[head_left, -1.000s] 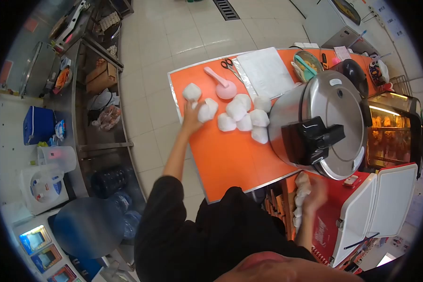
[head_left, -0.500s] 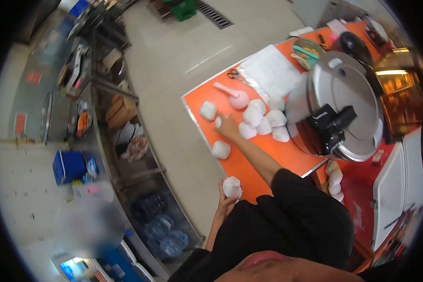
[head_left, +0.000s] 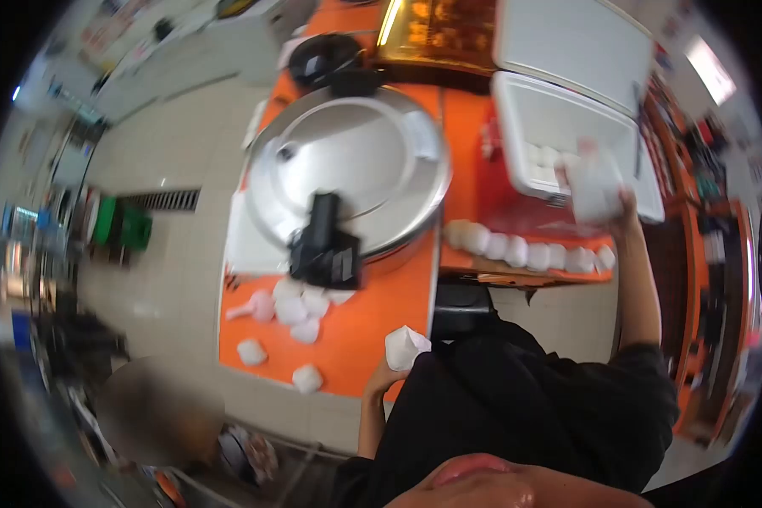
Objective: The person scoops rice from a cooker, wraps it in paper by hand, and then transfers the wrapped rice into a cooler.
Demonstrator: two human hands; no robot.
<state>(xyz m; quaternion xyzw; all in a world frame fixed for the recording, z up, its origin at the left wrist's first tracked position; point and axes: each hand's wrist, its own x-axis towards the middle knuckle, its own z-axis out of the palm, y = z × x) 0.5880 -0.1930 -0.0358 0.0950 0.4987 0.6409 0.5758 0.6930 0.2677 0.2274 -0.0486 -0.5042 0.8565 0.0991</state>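
My left hand is wrapped around a white paper-wrapped bundle, held close to my body by the orange table's near edge. Out to the right, my right hand grips a white wrapped bundle, smeared by motion, in front of the open red cool box. More white bundles lie inside that box. On the orange table, several bundles are piled beside a pink scoop, and two others, a nearer one and a farther one, sit apart at the edge.
A large steel cooker with a black handle stands on the table. A row of white bundles lines a ledge before the cool box. Behind are a lit glass display case and a black pot. A green crate is on the floor.
My view has swung right. My right hand has left the table's far edge and now reaches to the cool box with a bundle. My left hand still holds its bundle.
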